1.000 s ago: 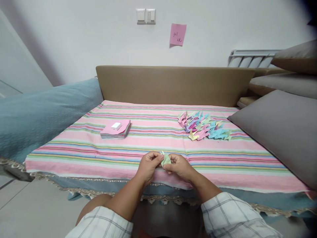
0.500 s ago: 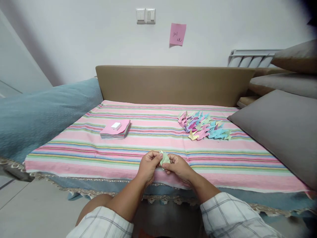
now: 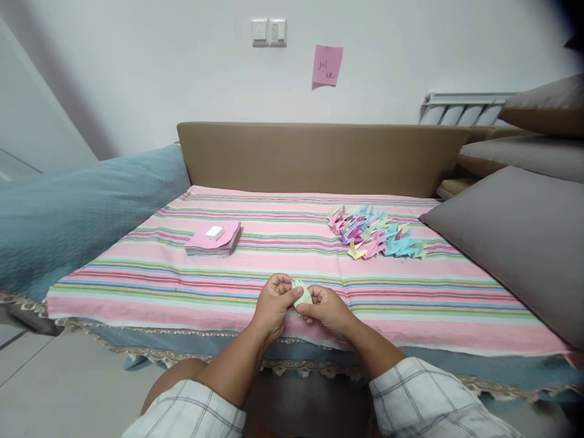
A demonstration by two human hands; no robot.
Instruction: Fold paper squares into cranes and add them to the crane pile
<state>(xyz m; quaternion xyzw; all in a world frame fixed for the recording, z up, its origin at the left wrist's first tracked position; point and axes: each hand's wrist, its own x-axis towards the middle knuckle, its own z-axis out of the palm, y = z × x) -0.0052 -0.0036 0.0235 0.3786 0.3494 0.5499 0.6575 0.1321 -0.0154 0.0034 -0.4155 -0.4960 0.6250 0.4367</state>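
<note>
A small piece of pale green folded paper (image 3: 303, 297) is pinched between my two hands, just above the front part of the striped cloth. My left hand (image 3: 275, 303) grips its left side, thumb on top. On the other side my right hand (image 3: 329, 308) holds the lower right edge between thumb and fingers. The fingertips hide part of the folds. Farther back on the right lies a cluster of folded paper cranes (image 3: 376, 234) in pink, blue, purple, yellow and green. A stack of coloured paper sheets (image 3: 210, 243) stands back left, with a small white block (image 3: 214, 232) on top.
The pink striped cloth (image 3: 283, 237) covers the seat of a sofa with a brown backrest (image 3: 319, 158). Grey cushions (image 3: 511, 237) pile up at the right. A blue-covered armrest (image 3: 91, 213) bounds the left. A pink note (image 3: 327, 65) is stuck on the wall.
The green paper has turned slightly in my fingers and now shows a rounder, flatter face. My left thumb has shifted a little to the right over it. Cranes and stack stay put.
</note>
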